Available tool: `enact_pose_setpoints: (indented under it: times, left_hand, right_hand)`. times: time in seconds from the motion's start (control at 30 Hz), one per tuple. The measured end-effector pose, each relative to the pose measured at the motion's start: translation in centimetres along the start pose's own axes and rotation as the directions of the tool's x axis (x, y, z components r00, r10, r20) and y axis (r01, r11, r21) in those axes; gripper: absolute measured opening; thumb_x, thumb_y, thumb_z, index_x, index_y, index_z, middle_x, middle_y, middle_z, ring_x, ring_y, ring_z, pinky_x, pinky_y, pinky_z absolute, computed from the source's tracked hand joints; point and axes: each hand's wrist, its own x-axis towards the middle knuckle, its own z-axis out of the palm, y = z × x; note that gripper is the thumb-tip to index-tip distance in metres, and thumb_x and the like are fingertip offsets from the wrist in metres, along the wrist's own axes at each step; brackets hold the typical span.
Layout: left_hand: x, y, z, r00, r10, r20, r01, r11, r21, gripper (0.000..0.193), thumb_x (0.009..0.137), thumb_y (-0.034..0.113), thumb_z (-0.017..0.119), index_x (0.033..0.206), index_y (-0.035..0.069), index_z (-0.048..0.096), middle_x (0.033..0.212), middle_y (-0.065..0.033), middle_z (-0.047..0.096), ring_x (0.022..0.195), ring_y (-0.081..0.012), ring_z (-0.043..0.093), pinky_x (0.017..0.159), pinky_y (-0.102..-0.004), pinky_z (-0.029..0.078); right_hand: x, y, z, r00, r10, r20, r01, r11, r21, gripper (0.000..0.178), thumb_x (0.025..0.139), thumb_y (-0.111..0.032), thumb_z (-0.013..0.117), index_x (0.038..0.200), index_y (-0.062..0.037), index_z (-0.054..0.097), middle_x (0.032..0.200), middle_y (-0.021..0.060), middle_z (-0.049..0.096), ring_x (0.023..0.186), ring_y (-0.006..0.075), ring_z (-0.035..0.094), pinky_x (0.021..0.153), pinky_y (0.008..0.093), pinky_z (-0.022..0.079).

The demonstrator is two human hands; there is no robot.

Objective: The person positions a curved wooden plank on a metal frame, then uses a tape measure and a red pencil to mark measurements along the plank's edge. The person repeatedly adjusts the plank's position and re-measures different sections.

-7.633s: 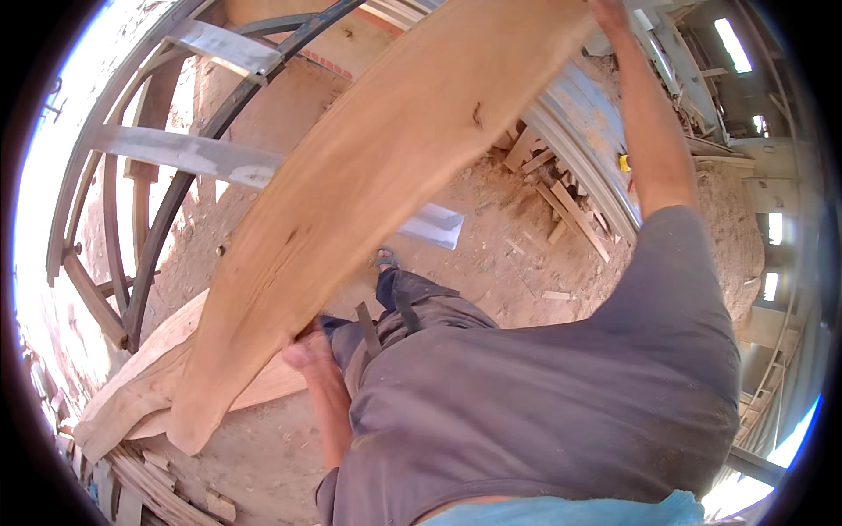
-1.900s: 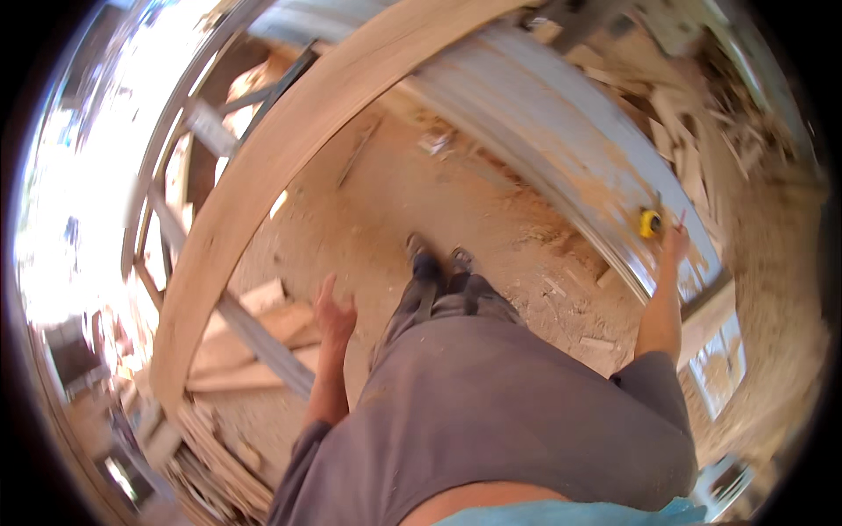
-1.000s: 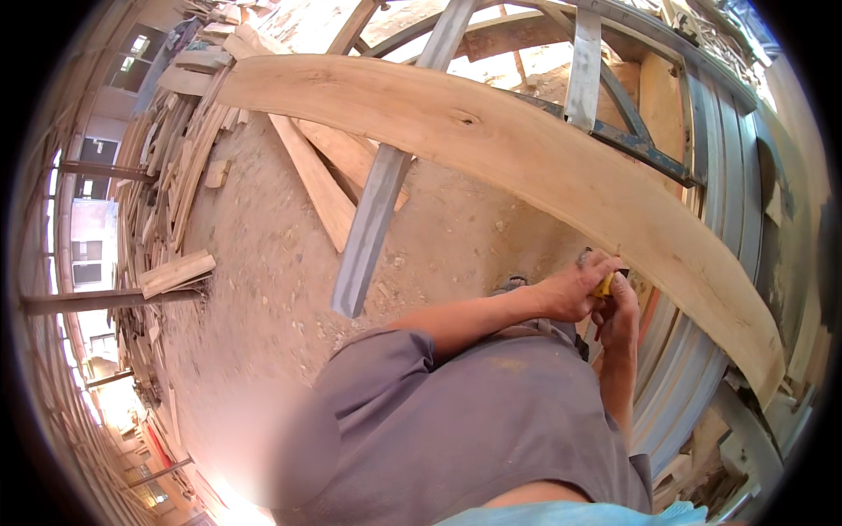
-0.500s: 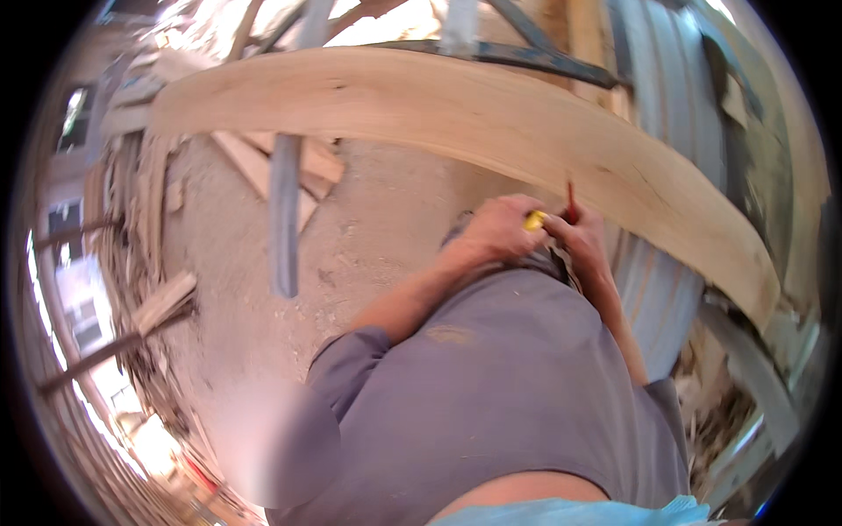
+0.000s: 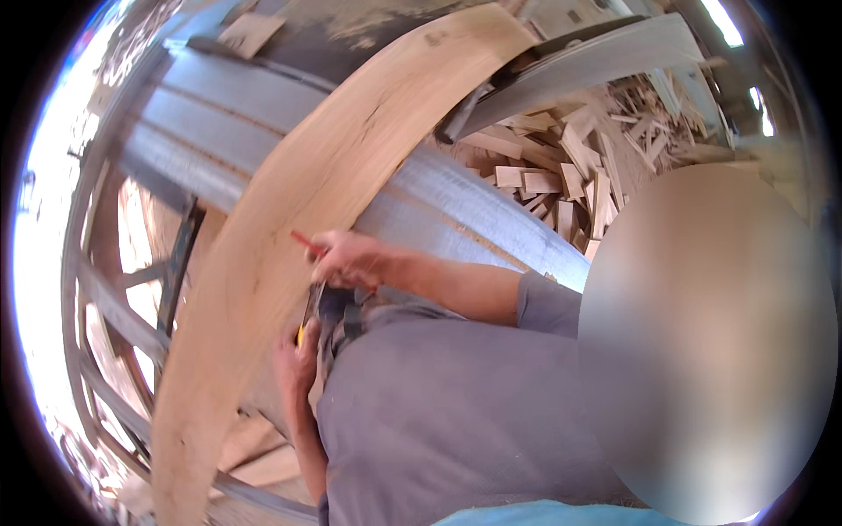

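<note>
A long, wide wooden board (image 5: 289, 188) slants across the view, pale with dark cracks in its grain. My right hand (image 5: 351, 259) is closed round a thin red pencil (image 5: 307, 243), whose end points over the board. Lower down, at the board's near edge, my left hand (image 5: 298, 359) is closed on a small yellow tape measure (image 5: 302, 337), mostly hidden by the fingers. A narrow strip runs from it up toward my right hand. Both hands are close in front of my grey shirt.
Under the board lies a grey metal machine table (image 5: 478, 206) with lengthwise grooves. A grey metal beam (image 5: 596, 66) stands beyond it at the upper right, above a heap of wood offcuts (image 5: 570, 175). Metal framework (image 5: 127, 316) is at the left. A blurred patch covers the right side.
The view has turned to the right, so the board now runs steeply instead of across. My hands have moved apart, with a strip showing between them; the pencil stays in my right hand.
</note>
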Motion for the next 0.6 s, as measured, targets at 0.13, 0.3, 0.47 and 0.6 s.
enact_pose_setpoints:
  times: [0.13, 0.3, 0.47, 0.6]
  left_hand:
    - [-1.4, -6.1, -3.8, 0.989, -0.134, -0.064, 0.144, 0.971, 0.193, 0.053, 0.093, 0.047, 0.059, 0.084, -0.005, 0.066, 0.071, -0.0215, 0.063, 0.070, -0.0375, 0.061, 0.068, -0.0477, 0.046]
    - [-2.7, -4.8, -5.9, 0.973, -0.230, 0.021, 0.231, 0.972, -0.033, 0.049, 0.092, 0.041, 0.058, 0.074, -0.004, 0.060, 0.061, -0.0184, 0.055, 0.061, -0.0284, 0.057, 0.061, -0.0437, 0.044]
    - [4.6, 4.2, -2.3, 0.996, 0.005, -0.084, 0.018, 0.963, 0.267, 0.050, 0.091, 0.043, 0.059, 0.080, -0.005, 0.067, 0.068, -0.0249, 0.060, 0.066, -0.0391, 0.060, 0.066, -0.0474, 0.046]
    - [10.6, 11.2, -0.8, 0.969, 0.151, -0.196, -0.071, 0.928, 0.365, 0.052, 0.092, 0.045, 0.059, 0.084, -0.005, 0.070, 0.073, -0.0269, 0.064, 0.075, -0.0431, 0.065, 0.068, -0.0496, 0.047]
  right_hand:
    - [-3.4, -11.2, -13.1, 0.823, -0.256, -0.508, 0.271, 0.961, -0.044, 0.013, 0.086, -0.016, 0.065, 0.095, -0.0089, 0.058, 0.068, 0.0015, 0.055, 0.043, 0.0097, 0.047, 0.036, 0.0251, 0.033]
    - [-5.1, -16.2, -25.8, 0.567, -0.355, -0.743, 0.678, 0.713, 0.177, 0.015, 0.089, -0.014, 0.063, 0.078, -0.0069, 0.055, 0.066, 0.0054, 0.058, 0.046, 0.0122, 0.049, 0.038, 0.0252, 0.033]
    - [-2.6, -10.5, -14.4, 0.674, -0.387, -0.629, 0.223, 0.918, -0.327, 0.024, 0.092, -0.023, 0.069, 0.088, -0.0009, 0.063, 0.070, 0.0081, 0.064, 0.051, 0.0137, 0.059, 0.042, 0.0285, 0.041]
    - [3.1, -9.4, -16.6, 0.697, -0.243, -0.675, 0.297, 0.954, -0.037, 0.025, 0.091, -0.022, 0.071, 0.081, 0.0007, 0.066, 0.064, 0.0115, 0.065, 0.046, 0.0165, 0.058, 0.041, 0.0307, 0.041]
